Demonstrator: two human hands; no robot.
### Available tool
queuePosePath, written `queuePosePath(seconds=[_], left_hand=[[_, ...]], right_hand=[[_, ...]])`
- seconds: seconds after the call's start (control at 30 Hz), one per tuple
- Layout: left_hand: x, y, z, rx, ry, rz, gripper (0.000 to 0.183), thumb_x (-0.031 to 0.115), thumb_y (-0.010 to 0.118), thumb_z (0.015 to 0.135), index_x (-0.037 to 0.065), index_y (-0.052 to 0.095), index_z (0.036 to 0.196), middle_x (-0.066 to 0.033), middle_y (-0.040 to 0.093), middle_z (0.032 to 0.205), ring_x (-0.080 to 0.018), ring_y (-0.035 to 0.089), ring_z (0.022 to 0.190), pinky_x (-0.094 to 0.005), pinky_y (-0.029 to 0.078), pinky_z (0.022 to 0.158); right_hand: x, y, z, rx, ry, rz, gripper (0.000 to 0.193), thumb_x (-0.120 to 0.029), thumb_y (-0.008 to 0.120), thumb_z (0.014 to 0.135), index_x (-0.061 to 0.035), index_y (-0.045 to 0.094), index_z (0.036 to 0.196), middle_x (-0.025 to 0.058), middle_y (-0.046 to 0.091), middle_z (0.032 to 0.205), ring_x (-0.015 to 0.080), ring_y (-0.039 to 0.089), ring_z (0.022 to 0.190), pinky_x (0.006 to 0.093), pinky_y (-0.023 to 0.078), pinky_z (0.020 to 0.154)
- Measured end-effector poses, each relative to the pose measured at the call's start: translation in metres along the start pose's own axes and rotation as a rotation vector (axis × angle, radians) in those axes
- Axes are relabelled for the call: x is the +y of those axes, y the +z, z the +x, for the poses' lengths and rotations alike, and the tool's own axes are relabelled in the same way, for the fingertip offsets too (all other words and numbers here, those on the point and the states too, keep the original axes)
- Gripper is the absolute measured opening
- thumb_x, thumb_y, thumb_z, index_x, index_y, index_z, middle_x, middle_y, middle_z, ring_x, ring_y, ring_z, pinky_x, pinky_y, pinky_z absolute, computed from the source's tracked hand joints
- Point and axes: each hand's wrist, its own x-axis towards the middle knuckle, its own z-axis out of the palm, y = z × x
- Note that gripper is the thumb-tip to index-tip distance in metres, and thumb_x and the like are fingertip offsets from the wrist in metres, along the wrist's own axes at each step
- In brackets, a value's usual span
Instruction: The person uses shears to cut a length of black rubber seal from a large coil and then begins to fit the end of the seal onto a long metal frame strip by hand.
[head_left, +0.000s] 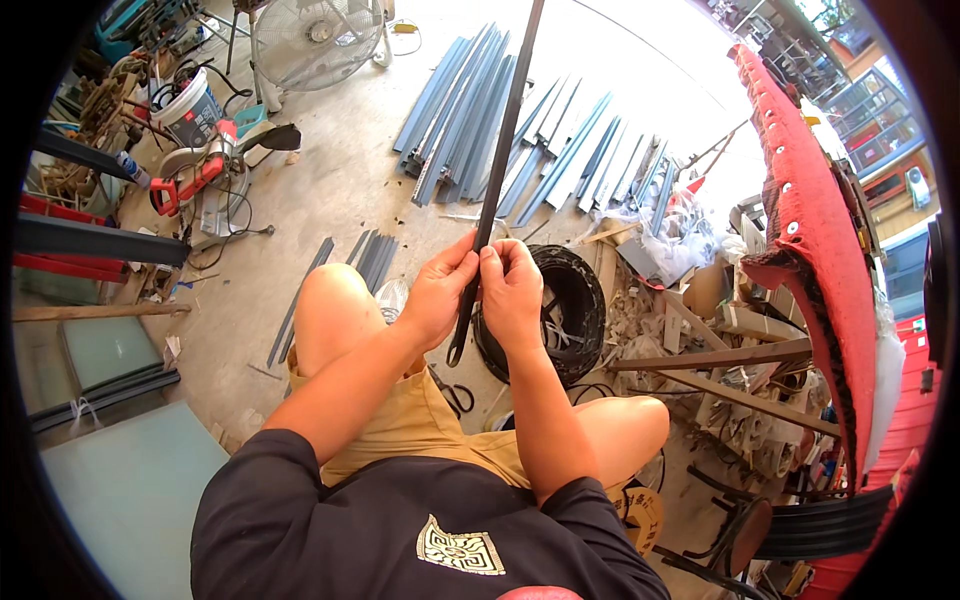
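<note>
A long, narrow dark metal profile [508, 135] slants up and away from between my knees, its near end showing a small slot or hole. My left hand [436, 292] is closed around its left side, thumb pressed on top. On the other side, my right hand [512, 298] pinches at the bar's edge, thumb and fingers together; whether a thin strip is also in that pinch, I cannot make out. Right behind my right hand sits a black round tub or coil [582, 318] with pale scraps inside. Scissors with dark handles [460, 398] lie on the floor below my hands.
Stacks of grey profiles [460, 110] lie ahead, with shorter pieces [372, 258] by my left knee. A red saw [205, 170] and a fan [318, 35] stand far left. Glass panes [135, 500] lean near left. Scrap and a red padded sheet [810, 200] crowd the right.
</note>
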Motion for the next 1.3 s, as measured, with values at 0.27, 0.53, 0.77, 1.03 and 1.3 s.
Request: queuePosePath(seconds=[0.27,0.53,0.77,1.03,1.3], left_hand=[[-0.005,0.010,-0.008,-0.011,-0.099,0.048,0.041,0.014,0.050,0.114,0.009,0.055,0.154,0.0012,0.067,0.107,-0.0081,0.062,0.090,-0.0282,0.058,0.084],[-0.018,0.002,-0.009,-0.066,-0.071,0.142,0.040,0.012,0.053,0.112,0.006,0.056,0.152,-0.0027,0.067,0.106,-0.0112,0.063,0.091,-0.0289,0.056,0.082],[-0.021,0.003,-0.012,-0.047,-0.091,0.124,0.041,0.010,0.055,0.112,0.005,0.056,0.152,-0.0032,0.067,0.106,-0.0115,0.062,0.090,-0.0287,0.056,0.081],[-0.019,0.004,-0.012,-0.065,-0.078,0.150,0.040,0.011,0.055,0.111,0.005,0.057,0.151,-0.0028,0.067,0.105,-0.0108,0.062,0.090,-0.0276,0.056,0.080],[-0.013,0.002,-0.021,-0.135,-0.126,0.148,0.040,0.012,0.053,0.113,0.006,0.056,0.152,-0.0011,0.064,0.102,-0.0105,0.059,0.089,-0.0268,0.052,0.081]], right_hand=[[-0.035,-0.013,0.011,0.053,-0.009,-0.010,0.019,-0.017,0.066,0.104,0.0008,0.062,0.097,0.0007,0.060,0.074,0.0081,0.053,0.061,0.0293,0.047,0.055],[-0.047,-0.030,0.048,0.140,-0.218,-0.144,0.020,-0.019,0.065,0.104,-0.0002,0.062,0.096,-0.0001,0.059,0.075,0.0087,0.049,0.067,0.0294,0.045,0.061],[-0.072,-0.038,0.072,0.175,-0.271,-0.121,0.021,-0.020,0.065,0.105,-0.0002,0.063,0.097,-0.0009,0.058,0.076,0.0080,0.048,0.068,0.0286,0.044,0.061],[-0.078,-0.039,0.080,0.184,-0.292,-0.087,0.021,-0.020,0.064,0.105,-0.0008,0.063,0.097,-0.0028,0.057,0.077,0.0061,0.047,0.070,0.0274,0.043,0.062],[-0.078,-0.035,0.064,0.177,-0.241,0.013,0.020,-0.019,0.068,0.104,-0.0010,0.064,0.098,-0.0051,0.057,0.078,0.0042,0.047,0.070,0.0246,0.042,0.062]])
